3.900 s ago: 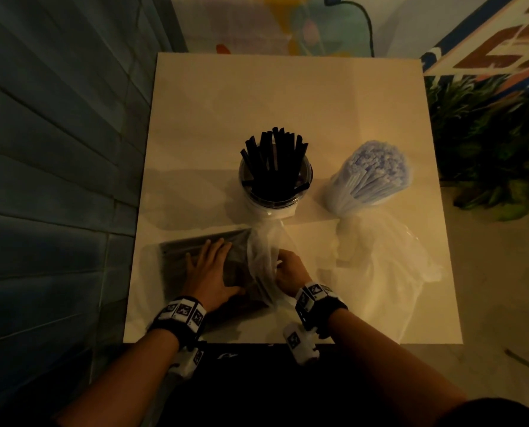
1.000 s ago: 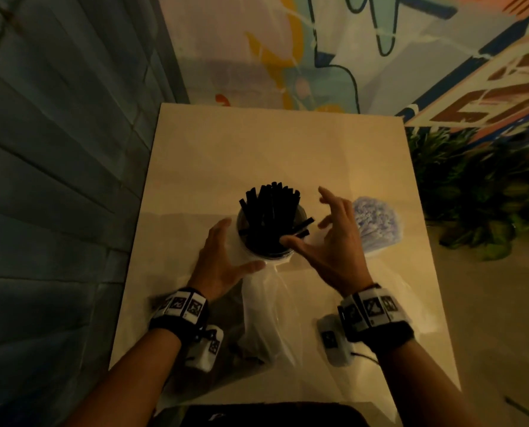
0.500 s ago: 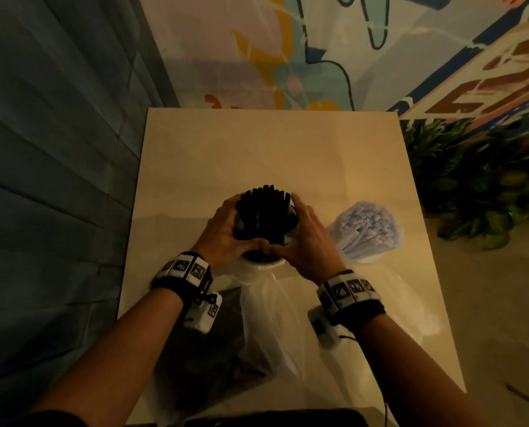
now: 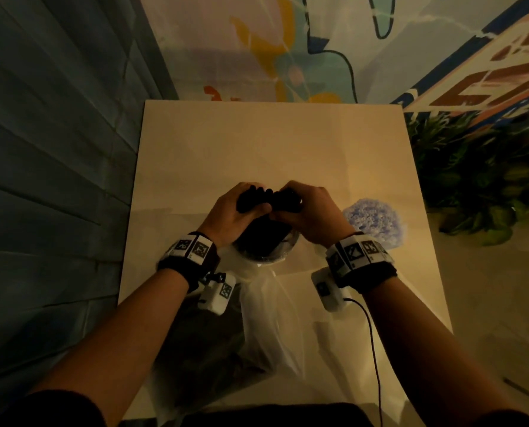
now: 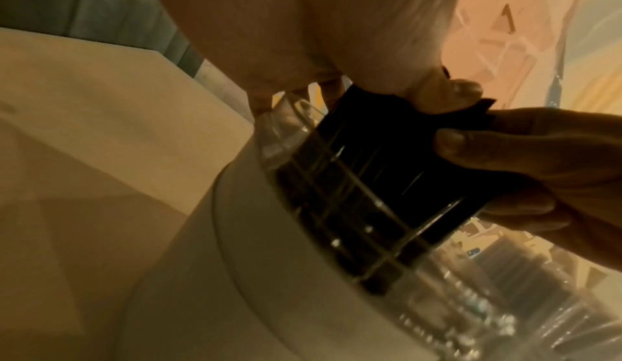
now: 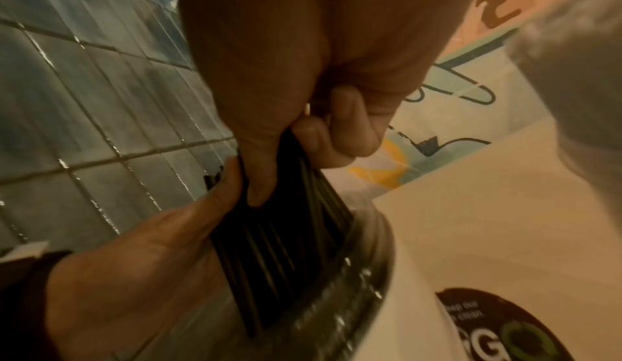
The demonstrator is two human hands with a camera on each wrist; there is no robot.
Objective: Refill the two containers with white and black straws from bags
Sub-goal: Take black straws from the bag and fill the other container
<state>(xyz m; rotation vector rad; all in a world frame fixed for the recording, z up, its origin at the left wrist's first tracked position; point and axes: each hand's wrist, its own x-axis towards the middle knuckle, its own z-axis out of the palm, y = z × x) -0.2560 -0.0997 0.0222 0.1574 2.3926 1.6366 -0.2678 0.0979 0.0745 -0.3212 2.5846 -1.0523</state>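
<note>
Black straws (image 4: 267,200) stand bunched in the clear container (image 4: 264,255) at the table (image 4: 272,143) centre. Left hand (image 4: 237,212) and right hand (image 4: 311,211) curl fingers around the bundle from both sides, evidently gathering it upright. White straws (image 4: 372,220) stand just right.

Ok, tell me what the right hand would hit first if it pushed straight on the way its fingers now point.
Likely the bundle of black plastic straws itself: the right hand is curled around it, fingers aimed left. Beyond the bundle it would meet the left hand gripping the other side. Depth is hard to judge.
</note>
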